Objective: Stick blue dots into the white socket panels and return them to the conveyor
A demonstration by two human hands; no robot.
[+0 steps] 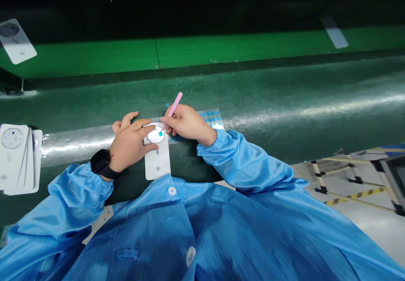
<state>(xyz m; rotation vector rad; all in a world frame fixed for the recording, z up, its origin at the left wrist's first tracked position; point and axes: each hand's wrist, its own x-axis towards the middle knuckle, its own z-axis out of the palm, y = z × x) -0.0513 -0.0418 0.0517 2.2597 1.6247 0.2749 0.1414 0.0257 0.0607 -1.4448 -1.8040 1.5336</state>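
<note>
A white rounded panel (157, 167) with a round socket-like face and small dark marks lies on the green bench in front of me. My left hand (130, 142) rests on its left side, fingers stretched out, index finger and thumb touching its surface. In my right hand (185, 122) are slim pink tweezers (176, 103), pinched between thumb and fingers. Their tip meets a blue dot (160, 133) on the round face. Partly under my right hand lies a clear sheet of blue round stickers (211, 115).
Several similar white panels (14, 158) overlap in a pile at the left. Another panel (17, 40) lies on the green belt at upper left, and a pale one (335, 32) at upper right. A shiny clear strip (76, 144) runs along the bench. Framework (348, 175) stands at right.
</note>
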